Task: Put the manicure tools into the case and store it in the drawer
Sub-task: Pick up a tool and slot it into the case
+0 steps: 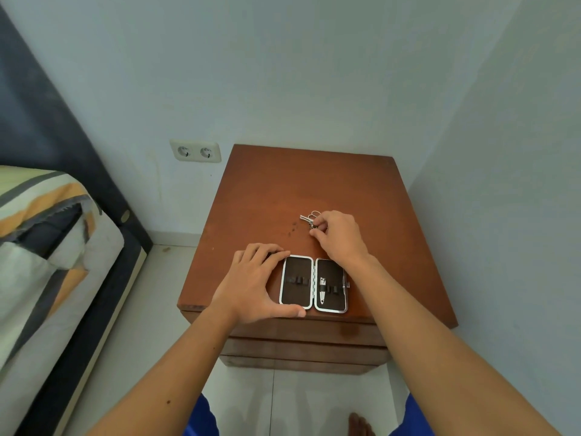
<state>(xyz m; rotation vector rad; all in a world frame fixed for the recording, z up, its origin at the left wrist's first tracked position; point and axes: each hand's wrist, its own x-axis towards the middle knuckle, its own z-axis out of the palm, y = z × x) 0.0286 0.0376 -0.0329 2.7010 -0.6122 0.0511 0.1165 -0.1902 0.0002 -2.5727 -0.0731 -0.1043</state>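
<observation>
A dark manicure case [297, 283] with a silver rim lies open and flat near the front edge of the brown wooden nightstand [267, 190]. A nail clipper [323, 289] sits under a strap in its right half; the left half's straps hold nothing. My left hand [256, 283] rests on the case's left edge, thumb along the front rim. A small pile of silver tools [309, 217], among them scissors with ring handles, lies behind the case. My right hand [338, 236] is over that pile, fingertips closed on some of the tools. The closed drawer fronts [301, 344] show below the top.
A bed [47, 247] with a striped cover and dark frame stands to the left. A double wall socket [195, 151] is on the wall behind. The nightstand fits into the corner, wall close on its right. Pale floor tiles and my bare foot [360, 424] are below.
</observation>
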